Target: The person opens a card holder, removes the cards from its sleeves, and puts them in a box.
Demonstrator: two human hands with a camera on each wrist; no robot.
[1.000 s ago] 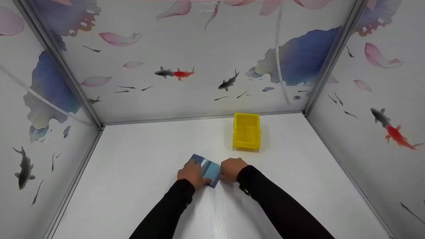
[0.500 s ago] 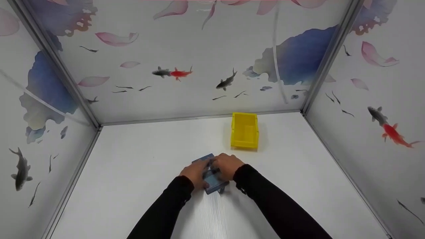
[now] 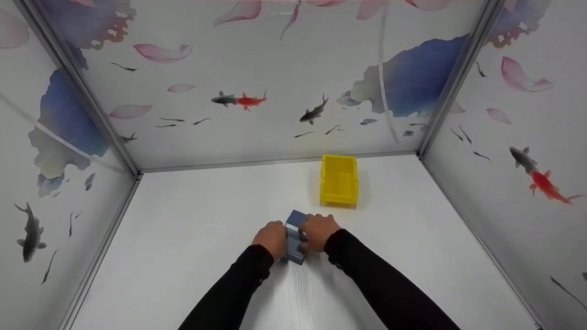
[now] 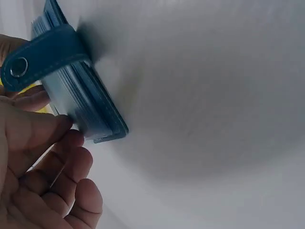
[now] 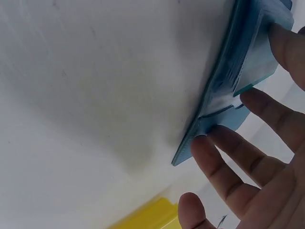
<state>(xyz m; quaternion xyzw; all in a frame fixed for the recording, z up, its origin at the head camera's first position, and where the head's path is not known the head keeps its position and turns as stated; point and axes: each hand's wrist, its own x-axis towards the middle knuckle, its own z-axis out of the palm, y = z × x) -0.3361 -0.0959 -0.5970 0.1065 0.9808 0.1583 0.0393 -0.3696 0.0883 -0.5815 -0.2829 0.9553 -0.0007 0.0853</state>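
Two hands meet at the near middle of the white surface, both clamped on a blue wallet that stands on its edge between them. From the left the left hand presses against the wallet; the left wrist view shows its fingers against the stacked blue layers, with a strap and snap button folded over the top. On the right side the right hand grips it, and the right wrist view shows its fingertips on the wallet's lower edge, which touches the surface. Black sleeves cover both arms. Beyond the hands, toward the far right, sits a yellow bin, well apart from the wallet. Panels printed with fish and petals wall in the surface.
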